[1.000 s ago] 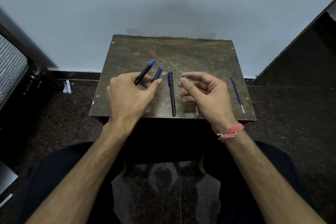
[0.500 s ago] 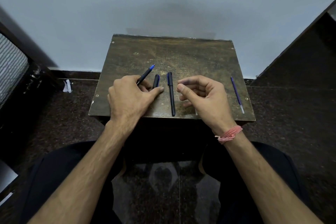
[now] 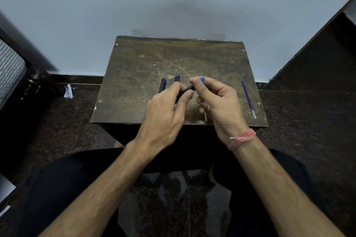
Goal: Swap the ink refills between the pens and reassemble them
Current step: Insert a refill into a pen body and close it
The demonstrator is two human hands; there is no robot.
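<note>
My left hand (image 3: 165, 113) and my right hand (image 3: 217, 102) meet over the middle of the small wooden table (image 3: 138, 75). Between them they hold a black pen (image 3: 187, 89) with a blue tip; the left grips its barrel and the right pinches the tip end. A black pen cap (image 3: 163, 85) lies to the left, and a second black pen (image 3: 177, 79) shows only its top end behind my left hand. One loose blue refill (image 3: 248, 99) lies at the table's right edge. Another refill's pale end (image 3: 205, 115) shows under my right hand.
The table stands against a pale wall (image 3: 173, 0). Dark speckled floor (image 3: 63, 117) surrounds it, with a scrap of white paper (image 3: 68, 91) at the left. My legs in dark trousers (image 3: 63, 184) are below the table's front edge.
My left hand carried the blue-tipped pen rightward from the table's left side to the middle. My right hand closed its fingers on the pen's tip end.
</note>
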